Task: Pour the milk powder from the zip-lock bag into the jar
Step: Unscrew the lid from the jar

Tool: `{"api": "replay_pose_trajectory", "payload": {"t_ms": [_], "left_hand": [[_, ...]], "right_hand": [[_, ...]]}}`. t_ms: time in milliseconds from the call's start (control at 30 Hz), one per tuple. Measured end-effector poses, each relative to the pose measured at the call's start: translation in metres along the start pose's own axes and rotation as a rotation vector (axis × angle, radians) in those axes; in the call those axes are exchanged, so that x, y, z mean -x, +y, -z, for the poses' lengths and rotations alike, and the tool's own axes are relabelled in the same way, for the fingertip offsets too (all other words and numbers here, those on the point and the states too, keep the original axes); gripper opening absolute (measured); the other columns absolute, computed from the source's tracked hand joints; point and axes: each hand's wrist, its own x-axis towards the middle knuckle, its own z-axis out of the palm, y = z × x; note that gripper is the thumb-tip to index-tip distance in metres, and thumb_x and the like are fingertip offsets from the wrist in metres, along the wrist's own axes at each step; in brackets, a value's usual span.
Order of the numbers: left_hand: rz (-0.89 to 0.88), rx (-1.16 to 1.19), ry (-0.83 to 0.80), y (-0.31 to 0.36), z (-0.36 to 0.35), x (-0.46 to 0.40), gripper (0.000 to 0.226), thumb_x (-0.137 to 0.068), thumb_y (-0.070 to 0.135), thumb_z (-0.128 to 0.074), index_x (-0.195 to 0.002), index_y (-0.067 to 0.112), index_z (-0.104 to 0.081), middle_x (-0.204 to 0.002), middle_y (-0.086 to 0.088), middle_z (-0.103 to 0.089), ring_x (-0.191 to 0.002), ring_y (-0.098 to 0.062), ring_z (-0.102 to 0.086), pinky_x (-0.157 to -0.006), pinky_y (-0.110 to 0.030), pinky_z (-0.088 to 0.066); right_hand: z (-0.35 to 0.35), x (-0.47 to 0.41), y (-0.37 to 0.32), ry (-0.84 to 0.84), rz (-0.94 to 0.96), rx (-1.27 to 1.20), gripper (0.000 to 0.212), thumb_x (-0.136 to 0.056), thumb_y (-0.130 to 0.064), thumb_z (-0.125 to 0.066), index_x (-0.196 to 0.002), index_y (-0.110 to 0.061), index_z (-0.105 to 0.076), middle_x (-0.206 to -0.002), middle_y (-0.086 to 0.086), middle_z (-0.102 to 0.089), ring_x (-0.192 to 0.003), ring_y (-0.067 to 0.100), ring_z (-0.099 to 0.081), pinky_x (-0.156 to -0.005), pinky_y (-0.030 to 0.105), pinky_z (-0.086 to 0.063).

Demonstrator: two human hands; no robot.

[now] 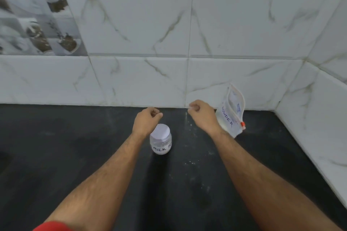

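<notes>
A small clear jar (160, 139) with a white top and "MILK" handwritten on it stands on the black counter (75, 155); a little white powder shows at its bottom. My left hand (146, 120) hovers just behind and left of the jar, its fingers curled and holding nothing. The zip-lock bag (231, 113), marked "POWDER" and fitted with an orange slider, stands leaning against the back wall and holds white powder. My right hand (201, 114) is just left of the bag, its fingers curled in, with nothing seen in its grip.
White marble-pattern tiled walls (225, 33) close the counter at the back and on the right, meeting in a corner behind the bag. Specks of spilled powder (189, 127) lie on the counter between jar and bag.
</notes>
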Motion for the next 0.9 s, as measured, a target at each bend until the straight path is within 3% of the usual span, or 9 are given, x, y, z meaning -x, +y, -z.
{"api": "replay_pose_trajectory", "payload": {"t_ms": [100,233,367,433,500,567,633,800,900], "left_hand": [[0.083,0.060,-0.017,-0.036,0.007,0.011,0.036,-0.091,0.030,-0.064,-0.123,0.012,-0.066,-0.122,-0.001,-0.069,-0.109,-0.015,-0.062,-0.093,-0.025,-0.042],[0.212,0.199,-0.142,-0.078,0.001,0.019,0.052,-0.088,0.016,-0.066,-0.138,0.011,-0.054,-0.141,-0.007,-0.058,-0.126,-0.020,-0.056,-0.108,-0.039,-0.044],[0.205,0.242,-0.301,-0.092,-0.009,0.024,0.075,-0.082,0.004,-0.070,-0.150,0.008,-0.038,-0.150,-0.005,-0.046,-0.133,-0.025,-0.051,-0.107,-0.046,-0.045],[0.170,0.288,-0.374,-0.094,-0.014,0.024,0.081,-0.076,0.000,-0.073,-0.149,0.008,-0.038,-0.148,-0.004,-0.049,-0.128,-0.025,-0.056,-0.106,-0.044,-0.047],[0.136,0.313,-0.406,-0.101,-0.022,0.018,0.088,-0.064,0.006,-0.077,-0.145,0.013,-0.042,-0.143,-0.005,-0.056,-0.121,-0.021,-0.061,-0.104,-0.044,-0.049],[0.123,0.317,-0.422,-0.107,-0.028,0.013,0.096,-0.055,0.016,-0.081,-0.143,0.019,-0.044,-0.138,0.000,-0.059,-0.119,-0.017,-0.062,-0.105,-0.043,-0.049],[0.106,0.299,-0.417,-0.103,-0.029,0.015,0.093,-0.060,0.012,-0.085,-0.143,0.021,-0.043,-0.133,0.005,-0.059,-0.120,-0.014,-0.058,-0.104,-0.033,-0.047],[0.061,0.280,-0.351,-0.101,-0.033,0.016,0.083,-0.067,0.013,-0.088,-0.139,0.023,-0.048,-0.123,0.010,-0.060,-0.118,-0.014,-0.057,-0.099,-0.028,-0.046],[0.030,0.265,-0.326,-0.092,-0.023,0.012,0.078,-0.067,0.023,-0.089,-0.135,0.023,-0.051,-0.122,0.009,-0.061,-0.112,-0.012,-0.058,-0.092,-0.027,-0.049]], "right_hand": [[-0.039,0.011,0.022,-0.162,-0.123,-0.040,0.032,-0.088,-0.014,-0.058,-0.118,-0.014,-0.065,-0.097,0.002,-0.068,-0.082,0.018,-0.063,-0.078,0.036,-0.058],[-0.080,0.027,0.048,-0.337,-0.214,-0.044,0.049,-0.089,-0.004,-0.062,-0.136,-0.013,-0.053,-0.129,0.012,-0.060,-0.103,0.022,-0.061,-0.076,0.031,-0.051],[-0.107,0.035,0.054,-0.397,-0.244,-0.056,0.070,-0.087,0.003,-0.064,-0.150,-0.013,-0.038,-0.149,0.014,-0.048,-0.126,0.028,-0.056,-0.089,0.031,-0.051],[-0.115,0.036,0.053,-0.382,-0.245,-0.071,0.073,-0.085,0.005,-0.064,-0.151,-0.012,-0.036,-0.149,0.013,-0.049,-0.122,0.024,-0.058,-0.101,0.037,-0.050],[-0.122,0.038,0.053,-0.365,-0.243,-0.103,0.068,-0.084,0.007,-0.061,-0.146,-0.011,-0.041,-0.143,0.010,-0.056,-0.113,0.021,-0.061,-0.102,0.040,-0.051],[-0.127,0.039,0.054,-0.353,-0.254,-0.139,0.061,-0.082,0.008,-0.058,-0.139,-0.012,-0.047,-0.137,0.007,-0.062,-0.115,0.021,-0.062,-0.094,0.036,-0.053],[-0.128,0.041,0.054,-0.358,-0.279,-0.168,0.059,-0.082,0.009,-0.055,-0.137,-0.013,-0.049,-0.135,0.003,-0.062,-0.118,0.022,-0.061,-0.082,0.027,-0.049],[-0.122,0.045,0.052,-0.361,-0.277,-0.216,0.058,-0.086,0.014,-0.048,-0.139,-0.010,-0.049,-0.135,0.005,-0.060,-0.113,0.018,-0.059,-0.073,0.016,-0.043],[-0.111,0.045,0.051,-0.340,-0.237,-0.261,0.060,-0.086,0.012,-0.058,-0.140,-0.012,-0.051,-0.134,0.006,-0.063,-0.119,0.021,-0.059,-0.090,0.027,-0.052]]}}
